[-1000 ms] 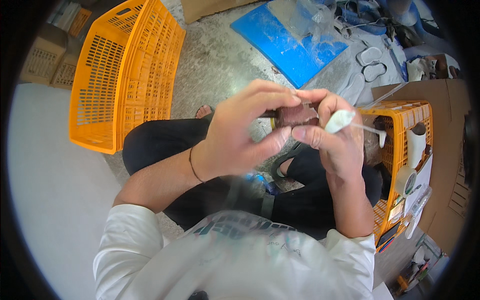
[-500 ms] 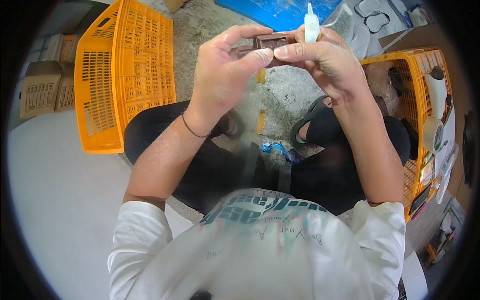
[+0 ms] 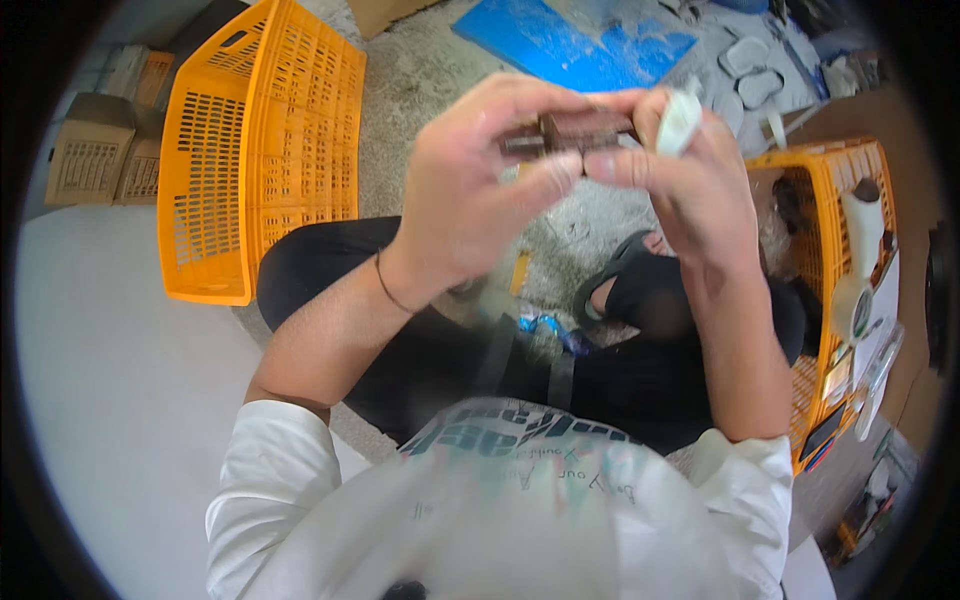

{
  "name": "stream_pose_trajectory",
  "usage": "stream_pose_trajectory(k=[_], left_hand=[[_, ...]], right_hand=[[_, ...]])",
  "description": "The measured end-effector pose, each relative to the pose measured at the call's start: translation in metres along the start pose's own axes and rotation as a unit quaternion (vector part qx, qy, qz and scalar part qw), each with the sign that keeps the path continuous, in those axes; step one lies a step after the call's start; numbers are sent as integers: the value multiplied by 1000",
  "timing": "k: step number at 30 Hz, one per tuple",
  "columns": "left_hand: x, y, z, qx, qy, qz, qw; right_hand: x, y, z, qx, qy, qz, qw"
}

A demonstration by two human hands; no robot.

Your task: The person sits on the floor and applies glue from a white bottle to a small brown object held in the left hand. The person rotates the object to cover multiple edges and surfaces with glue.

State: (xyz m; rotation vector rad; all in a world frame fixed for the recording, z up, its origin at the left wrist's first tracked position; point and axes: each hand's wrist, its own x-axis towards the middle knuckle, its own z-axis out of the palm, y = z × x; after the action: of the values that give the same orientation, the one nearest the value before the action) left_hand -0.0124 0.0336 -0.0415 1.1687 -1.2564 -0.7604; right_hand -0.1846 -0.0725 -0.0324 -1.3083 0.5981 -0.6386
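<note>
Both my hands are raised in front of me, at the top middle of the view. Between their fingertips is a small dark brown blocky piece [image 3: 588, 132]; its exact kind I cannot make out. My left hand [image 3: 470, 185] pinches its left part, thumb below and fingers over the far side. My right hand [image 3: 700, 185] pinches the right part with thumb and fingers. Tucked in that same hand is a small white squeeze bottle [image 3: 680, 122], blurred by motion. The two thumb tips nearly meet under the piece.
An orange plastic crate [image 3: 210, 200] stands at the left, with cardboard boxes [image 3: 90, 155] beyond it. Another orange crate [image 3: 825, 180] at the right holds clear plastic bags, with a tape roll [image 3: 852, 305] by its edge. A blue sheet [image 3: 570, 45] lies ahead on the dusty floor.
Both hands have shifted slightly right and nearer with the brown piece. The white bottle, upright with its nozzle up before, now leans in the right hand.
</note>
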Motion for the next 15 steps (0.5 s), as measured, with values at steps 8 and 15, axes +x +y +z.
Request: stream_pose_trajectory(k=[8,15], left_hand=[[0,33,-12,128,-41,170,976],[-2,37,-14,110,-62,186,974]], right_hand=[[-22,-29,9,-87,-3,-116,989],[-28,-36,10,-108,-1,-112,988]])
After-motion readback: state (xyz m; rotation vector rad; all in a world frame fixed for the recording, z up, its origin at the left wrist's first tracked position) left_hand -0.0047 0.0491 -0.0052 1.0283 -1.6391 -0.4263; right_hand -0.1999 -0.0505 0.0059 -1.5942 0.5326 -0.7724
